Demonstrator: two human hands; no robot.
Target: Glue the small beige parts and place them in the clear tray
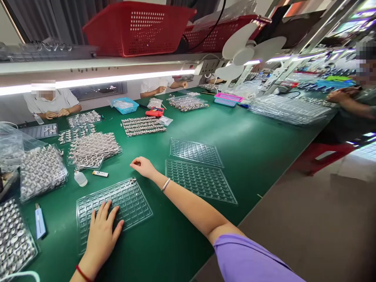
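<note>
Item: clear plastic tray [132, 204] of many small cells, lying on the green counter [249, 149] at near left. Left hand [101, 231] lies flat on the tray's near left part, fingers [103, 209] spread apart, clasping nothing and pressing on the plastic. Right hand [143, 166] rests just beyond the tray's far right corner, its fingers drawn close together and pointing left; whether they pinch anything cannot be told. One small metal piece [133, 181] sits in the far right corner cell, just beside that hand. Every other cell looks bare, so by appearance the filling of this tray has barely begun — one cell taken, the rest open. To the right lie two more trays [199, 180], apparently unfilled. To the left and far left are filled trays [41, 170] and a heap of loaded trays [94, 149], crowded with silvery pieces — finished stock, by the look of it. A small white bottle [80, 178] stands between the heap and the tray. Other people [51, 102] sit at the counter's far side, well apart.
</note>
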